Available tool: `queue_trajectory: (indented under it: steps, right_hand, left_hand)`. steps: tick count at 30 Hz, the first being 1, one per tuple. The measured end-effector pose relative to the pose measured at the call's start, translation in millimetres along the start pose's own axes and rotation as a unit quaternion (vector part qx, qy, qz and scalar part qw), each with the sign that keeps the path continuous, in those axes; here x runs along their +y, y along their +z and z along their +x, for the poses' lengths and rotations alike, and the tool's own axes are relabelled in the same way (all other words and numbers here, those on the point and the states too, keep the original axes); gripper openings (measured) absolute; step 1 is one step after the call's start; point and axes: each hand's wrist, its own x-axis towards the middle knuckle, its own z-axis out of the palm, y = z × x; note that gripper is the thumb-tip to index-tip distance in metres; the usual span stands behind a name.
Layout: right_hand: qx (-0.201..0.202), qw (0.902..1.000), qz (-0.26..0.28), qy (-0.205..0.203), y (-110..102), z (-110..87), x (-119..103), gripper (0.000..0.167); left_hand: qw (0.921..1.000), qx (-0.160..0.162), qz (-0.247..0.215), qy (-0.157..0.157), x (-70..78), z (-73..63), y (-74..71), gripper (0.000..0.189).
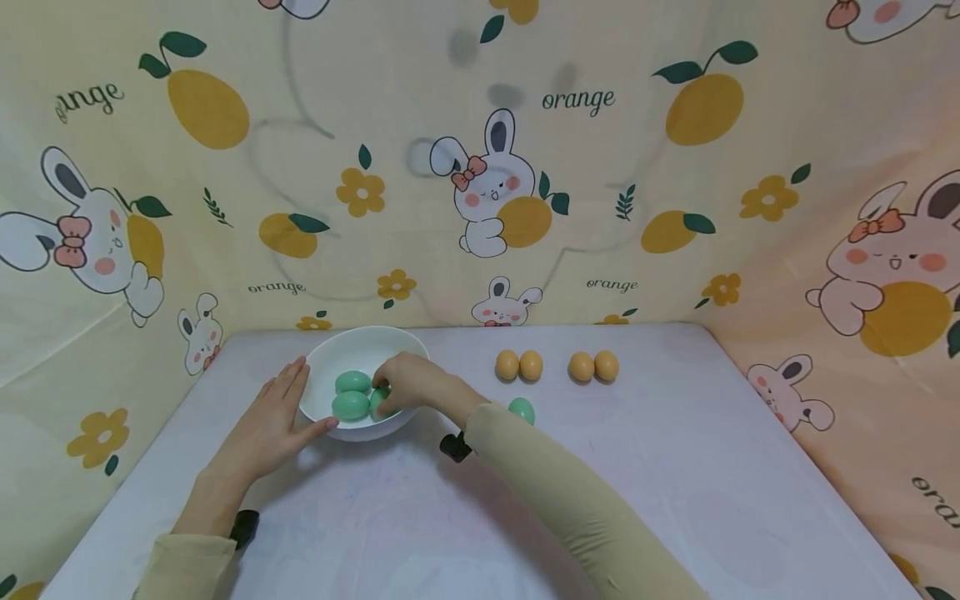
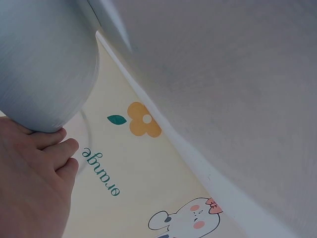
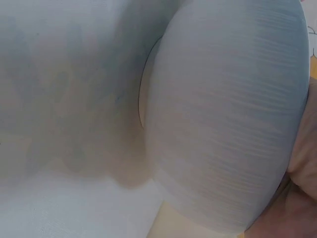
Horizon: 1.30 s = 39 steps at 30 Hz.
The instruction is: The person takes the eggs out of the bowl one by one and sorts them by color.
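Observation:
A white bowl stands at the back left of the table. My left hand rests against its left side, fingers extended along the rim and thumb at the front; in the left wrist view the fingertips touch the bowl's outer wall. My right hand reaches over the right rim and pinches a green egg inside the bowl, partly covered by the fingers. Beside it in the bowl lie two more green eggs, one behind and one in front.
Another green egg lies on the table, partly hidden by the right sleeve. Behind it are a pair of orange-yellow eggs and, further right, a second pair. A printed cloth hangs around the white table.

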Motion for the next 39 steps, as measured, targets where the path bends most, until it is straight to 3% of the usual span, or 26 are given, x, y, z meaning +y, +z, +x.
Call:
queue_trajectory:
  steps: [17,25,39]
  right_hand:
    - [0.033,0.9991,0.02,-0.018,2.6,-0.7,4.7,0.044]
    - [0.073,0.9952,0.045,-0.047,6.6,-3.6,9.5,0.046]
    - [0.144,0.9846,0.086,-0.048,13.6,-13.0,12.0,0.05]
  left_hand:
    - [1.0,0.005,-0.001,0.006,-1.5,0.6,1.4,0.111]
    - [0.9999,0.007,-0.003,0.012,-0.2,0.1,0.8,0.11]
    - [0.9999,0.008,-0.005,0.011,1.7,-0.6,0.4,0.109]
